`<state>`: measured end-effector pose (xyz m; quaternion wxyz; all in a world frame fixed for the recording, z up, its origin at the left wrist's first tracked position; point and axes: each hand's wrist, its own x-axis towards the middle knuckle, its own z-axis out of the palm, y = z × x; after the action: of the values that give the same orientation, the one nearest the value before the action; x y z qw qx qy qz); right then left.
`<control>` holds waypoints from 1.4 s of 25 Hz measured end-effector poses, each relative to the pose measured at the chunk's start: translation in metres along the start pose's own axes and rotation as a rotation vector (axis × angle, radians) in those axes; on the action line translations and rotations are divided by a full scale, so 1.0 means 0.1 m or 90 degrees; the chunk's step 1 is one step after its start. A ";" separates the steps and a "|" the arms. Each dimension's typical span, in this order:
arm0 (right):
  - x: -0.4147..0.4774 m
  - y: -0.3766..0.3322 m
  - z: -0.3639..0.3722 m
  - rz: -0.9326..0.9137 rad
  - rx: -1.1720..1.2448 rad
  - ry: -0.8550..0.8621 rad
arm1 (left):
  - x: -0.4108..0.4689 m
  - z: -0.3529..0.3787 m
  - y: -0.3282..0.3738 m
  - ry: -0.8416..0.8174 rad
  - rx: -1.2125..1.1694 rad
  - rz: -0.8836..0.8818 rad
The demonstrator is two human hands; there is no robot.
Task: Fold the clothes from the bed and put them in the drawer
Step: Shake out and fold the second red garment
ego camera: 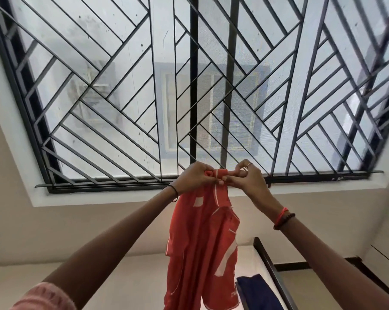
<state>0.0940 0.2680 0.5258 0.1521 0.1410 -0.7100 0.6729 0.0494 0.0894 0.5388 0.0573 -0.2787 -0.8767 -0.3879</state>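
Red garment held up in the air before the window grille, hanging limp from its top edge. The left hand and right hand sit close together, each with fingers curled and pinching the bunched upper hem; the rest of the cloth drops freely between the forearms.

Handling, as judged: the fabric looks thin, light and soft, with white stripes. It should drape and crease readily and hold no shape of its own. It seems neither fragile nor slippery. For a clean fold, the hem is best taken at its two outer corners, the hands drawn apart so the cloth hangs flat.

Surroundings: a blue cloth lies below at lower right, on the pale bed, beside a dark frame rail. The grille lies beyond the garment, and nothing stands between the hands and the bed. No drawer is in view.
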 end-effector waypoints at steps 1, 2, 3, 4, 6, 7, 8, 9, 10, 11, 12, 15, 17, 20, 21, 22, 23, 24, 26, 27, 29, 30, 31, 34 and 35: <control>-0.01 0.00 0.00 -0.001 0.009 -0.014 | 0.00 -0.02 -0.01 0.010 0.033 -0.011; -0.01 0.01 0.00 -0.003 0.005 -0.021 | 0.01 -0.03 -0.03 0.022 0.057 -0.024; 0.00 0.05 -0.04 -0.005 -0.019 -0.026 | 0.00 -0.04 -0.03 0.032 0.065 -0.026; 0.00 0.12 -0.09 -0.002 -0.058 -0.041 | -0.01 -0.05 -0.03 0.044 0.060 -0.021; -0.03 0.33 -0.27 0.041 -0.135 -0.131 | -0.03 -0.07 -0.04 0.065 0.026 -0.010; -0.09 0.47 -0.37 0.075 -0.155 -0.194 | -0.04 -0.09 -0.05 0.073 -0.002 -0.008; -0.15 0.61 -0.46 0.108 -0.170 -0.254 | -0.04 -0.12 -0.07 0.079 -0.032 -0.002; -0.23 0.73 -0.53 0.139 -0.188 -0.301 | -0.05 -0.14 -0.08 0.081 -0.062 0.004; -0.30 0.81 -0.58 0.169 -0.211 -0.338 | -0.05 -0.17 -0.08 0.084 -0.089 0.010; -0.36 0.87 -0.61 0.193 -0.232 -0.367 | -0.05 -0.19 -0.09 0.083 -0.105 0.016; -0.40 0.89 -0.64 0.212 -0.233 -0.382 | -0.06 -0.22 -0.08 0.078 -0.118 0.017; -0.38 0.85 -0.73 0.182 -0.192 -0.336 | -0.09 -0.26 -0.16 0.079 -0.105 0.008; -0.30 0.78 -0.80 0.146 -0.177 -0.284 | -0.11 -0.26 -0.29 0.094 -0.098 -0.016; -0.17 0.63 -0.85 0.113 -0.165 -0.235 | -0.17 -0.26 -0.43 0.088 -0.087 -0.057; -0.12 0.57 -0.85 0.097 -0.177 -0.225 | -0.18 -0.26 -0.45 0.076 -0.083 -0.062; -0.07 0.53 -0.84 0.083 -0.188 -0.214 | -0.20 -0.27 -0.47 0.064 -0.083 -0.063; -0.03 0.48 -0.83 0.075 -0.192 -0.195 | -0.21 -0.27 -0.48 0.057 -0.087 -0.068; 0.00 0.44 -0.82 0.069 -0.187 -0.179 | -0.22 -0.28 -0.49 0.059 -0.100 -0.072; 0.05 0.38 -0.79 0.050 -0.173 -0.164 | -0.22 -0.32 -0.49 0.095 -0.103 -0.072; 0.05 0.33 -0.78 0.038 -0.167 -0.159 | -0.21 -0.35 -0.50 0.124 -0.069 -0.067; 0.04 0.20 -0.73 0.013 -0.156 -0.145 | -0.20 -0.41 -0.48 0.148 -0.009 -0.050; 0.03 0.11 -0.71 0.007 -0.155 -0.135 | -0.20 -0.45 -0.46 0.141 0.003 -0.038; 0.01 0.01 -0.70 0.003 -0.155 -0.129 | -0.22 -0.48 -0.44 0.131 0.000 -0.027; -0.01 -0.29 -0.70 0.002 -0.147 -0.142 | -0.28 -0.60 -0.40 0.104 -0.136 -0.029; 0.01 -0.36 -0.70 0.014 -0.141 -0.140 | -0.29 -0.63 -0.38 0.099 -0.177 -0.041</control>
<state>0.1093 0.3360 0.5621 0.0808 0.1881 -0.7938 0.5727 0.0460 0.0113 0.5488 0.0731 -0.2248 -0.8159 -0.5276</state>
